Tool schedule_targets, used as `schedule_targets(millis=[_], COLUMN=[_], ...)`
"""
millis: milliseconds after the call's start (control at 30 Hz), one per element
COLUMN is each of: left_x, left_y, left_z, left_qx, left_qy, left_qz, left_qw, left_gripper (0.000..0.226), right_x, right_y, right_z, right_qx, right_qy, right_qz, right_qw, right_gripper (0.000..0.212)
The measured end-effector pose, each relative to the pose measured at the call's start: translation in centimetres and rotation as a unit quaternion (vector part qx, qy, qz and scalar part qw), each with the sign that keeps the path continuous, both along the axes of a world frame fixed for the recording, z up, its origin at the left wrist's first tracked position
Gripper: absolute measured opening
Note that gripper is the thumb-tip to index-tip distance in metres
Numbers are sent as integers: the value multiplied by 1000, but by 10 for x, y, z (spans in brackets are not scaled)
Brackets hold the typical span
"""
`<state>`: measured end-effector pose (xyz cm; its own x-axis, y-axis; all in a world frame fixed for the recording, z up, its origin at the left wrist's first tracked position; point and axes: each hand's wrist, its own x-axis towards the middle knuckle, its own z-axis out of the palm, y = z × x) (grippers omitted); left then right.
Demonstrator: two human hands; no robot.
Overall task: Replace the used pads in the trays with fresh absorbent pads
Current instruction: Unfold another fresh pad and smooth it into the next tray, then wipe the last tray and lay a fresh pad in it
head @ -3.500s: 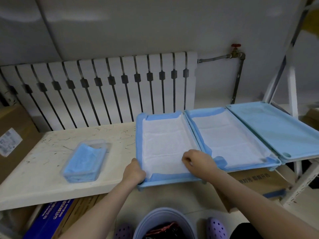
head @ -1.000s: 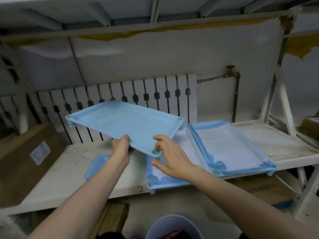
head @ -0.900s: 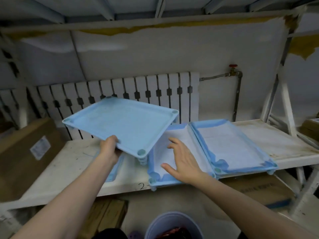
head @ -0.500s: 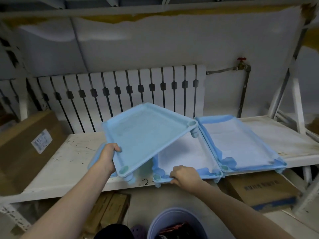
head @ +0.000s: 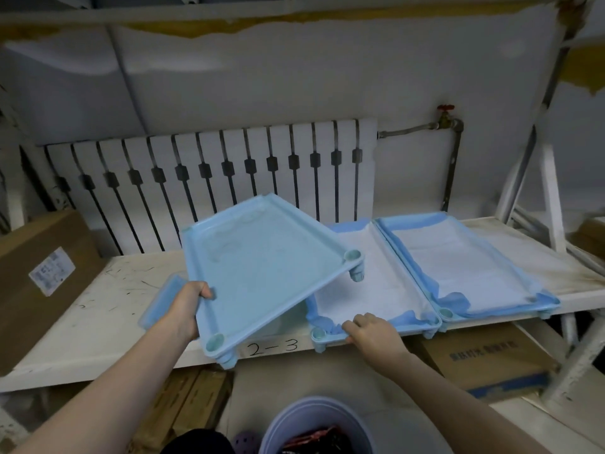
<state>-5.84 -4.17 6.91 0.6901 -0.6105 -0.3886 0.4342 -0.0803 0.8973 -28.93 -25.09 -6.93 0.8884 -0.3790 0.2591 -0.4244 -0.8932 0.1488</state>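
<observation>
My left hand [head: 187, 306] grips the left edge of an empty light-blue tray [head: 258, 273], which is tilted, its right side raised over the middle tray. The middle tray [head: 376, 334] lies on the white shelf [head: 98, 309] and holds a white pad with blue borders [head: 370, 290]. My right hand [head: 373, 332] holds that tray's front rim, fingers curled over the edge. To the right a second lined tray [head: 491, 314] holds another white pad [head: 458, 263]. A clear pack of folded blue pads [head: 160, 298] lies on the shelf, mostly hidden behind my left hand.
A white radiator [head: 212, 172] stands behind the shelf, with a pipe and red valve [head: 446, 108] to its right. Cardboard boxes sit at far left [head: 39, 273] and under the shelf at right [head: 484, 362]. A bluish bucket [head: 314, 427] with dark waste stands on the floor below.
The empty tray has come from the right end of the shelf to the left and is lower than before. My right hand let go of it and took the middle tray's front rim.
</observation>
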Motion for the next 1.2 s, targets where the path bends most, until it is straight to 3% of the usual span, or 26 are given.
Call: schedule_targets(millis=[133,400,533,600,667,767,900,967,1033,1100,1200], left_x=[0,-1,11,11,9,13,19,26,28,32,42], left_y=[-10,-26,-27,-27,-29,-32,-44,-54,-60,-62,-59], left_z=[-15,-29,-40,-42,-45,-50,-59,-70,-78,-87,-87], left_qx=[42,104,127,144,163,176,171,225,319,378,357], left_qy=[-22,-51,-53,-57,-69,-73,-61,-138,-281,-380,-470], left_qz=[-14,-18,-26,-32,-39,-51,-82,-91,-98,-108,-61], left_qw=[999,993,990,987,983,980,980,960,900,837,805], left_gripper=[37,32,37,26,17,17,15,25,18,24,34], right_x=[-34,-81,-74,-61,-44,-13,24,39,49,59,70], right_y=[-22,-58,-61,-57,-49,-33,-18,-15,-13,-12,-8], right_z=[12,19,40,54,63,70,62,55,49,41,30], right_qx=[37,54,131,167,171,225,254,258,259,265,257], right_qy=[10,38,64,36,-47,-144,-68,-19,5,30,69], right_qz=[-52,-129,-153,-147,-123,-113,-45,-30,-33,-30,-31], right_qw=[998,989,977,974,976,957,964,965,965,963,964], right_gripper=[22,27,25,32,33,37,35,37,36,36,34])
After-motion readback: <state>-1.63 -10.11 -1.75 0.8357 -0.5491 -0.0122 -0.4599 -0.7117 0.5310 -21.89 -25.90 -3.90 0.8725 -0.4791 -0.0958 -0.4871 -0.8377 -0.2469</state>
